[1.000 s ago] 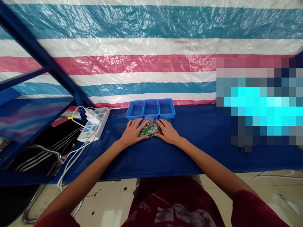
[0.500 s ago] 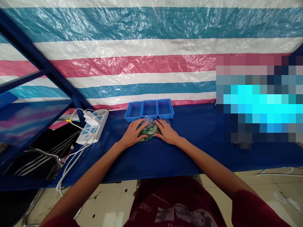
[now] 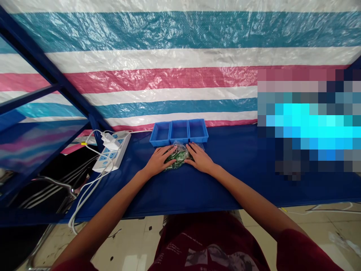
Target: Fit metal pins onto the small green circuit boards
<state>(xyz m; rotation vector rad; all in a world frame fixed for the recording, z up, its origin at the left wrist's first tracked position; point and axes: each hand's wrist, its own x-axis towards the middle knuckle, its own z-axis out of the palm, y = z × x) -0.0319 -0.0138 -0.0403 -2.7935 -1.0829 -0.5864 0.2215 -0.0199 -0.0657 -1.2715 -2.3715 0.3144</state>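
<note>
A clear plastic bag (image 3: 178,157) with small green and metallic pieces in it lies on the blue table (image 3: 180,195). My left hand (image 3: 158,161) rests on its left side, fingers stretched out and thumb apart. On the right side, my right hand (image 3: 199,158) lies over the bag's edge in the same way, palm down with fingers extended. Neither hand grips the bag. Just behind it stand three joined blue bins: the left bin (image 3: 160,142), the middle bin (image 3: 179,140) and the right bin (image 3: 198,139). What exactly the green pieces are is too small to make out.
At the left lies a white power strip (image 3: 114,152) with a plugged-in adapter and trailing white cables (image 3: 81,199). A blue metal frame (image 3: 72,96) rises at the left. Striped plastic sheeting (image 3: 169,81) hangs behind the table. The right side is blurred by a mosaic.
Both hands stay flat on the bag with hardly any movement. The whole view has shifted slightly.
</note>
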